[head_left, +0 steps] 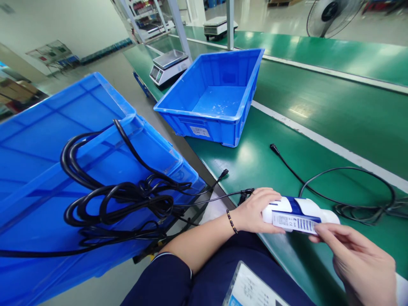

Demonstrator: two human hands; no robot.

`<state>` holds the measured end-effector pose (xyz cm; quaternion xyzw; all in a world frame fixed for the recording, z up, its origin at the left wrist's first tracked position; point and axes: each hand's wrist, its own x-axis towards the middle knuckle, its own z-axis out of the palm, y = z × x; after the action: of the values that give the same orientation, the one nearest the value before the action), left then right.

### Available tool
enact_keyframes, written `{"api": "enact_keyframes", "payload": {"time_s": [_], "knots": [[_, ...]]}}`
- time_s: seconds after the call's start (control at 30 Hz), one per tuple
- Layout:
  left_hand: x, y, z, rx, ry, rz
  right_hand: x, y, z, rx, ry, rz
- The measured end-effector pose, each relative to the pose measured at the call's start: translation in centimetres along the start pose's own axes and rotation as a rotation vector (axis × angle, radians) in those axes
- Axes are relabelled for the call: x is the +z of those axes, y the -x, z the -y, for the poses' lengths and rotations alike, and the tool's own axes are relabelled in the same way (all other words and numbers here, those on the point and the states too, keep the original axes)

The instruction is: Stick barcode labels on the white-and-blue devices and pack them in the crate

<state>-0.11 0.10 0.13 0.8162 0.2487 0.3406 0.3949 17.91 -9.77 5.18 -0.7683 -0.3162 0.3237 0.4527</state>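
My left hand (255, 211) is closed around one end of a white and blue plastic device (296, 205) with rounded ends, whose exact kind I cannot tell. A long printed label (291, 222) with a barcode and small marks lies along its near side. My right hand (363, 255) pinches the right end of the label between thumb and forefinger. Whether the label is stuck down along its length cannot be made out. A thin black cable (219, 196) runs from beside my left hand toward the left; its link to the device is hidden.
Bundled black cables (127, 199) hang over stacked blue crates (41, 170) on the left. A blue bin (210, 125) stands on the green bench (255, 163), near a scale (168, 66). Another cable (350, 170) lies coiled on the right. A fan (330, 12) stands behind.
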Motion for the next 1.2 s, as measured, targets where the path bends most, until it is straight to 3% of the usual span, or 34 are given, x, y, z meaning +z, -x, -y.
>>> {"api": "enact_keyframes", "payload": {"time_s": [1.2], "knots": [[-0.2, 0.1, -0.2, 0.088, -0.051, -0.053, 0.2, -0.3, -1.2, -0.180, 0.018, -0.012]]}}
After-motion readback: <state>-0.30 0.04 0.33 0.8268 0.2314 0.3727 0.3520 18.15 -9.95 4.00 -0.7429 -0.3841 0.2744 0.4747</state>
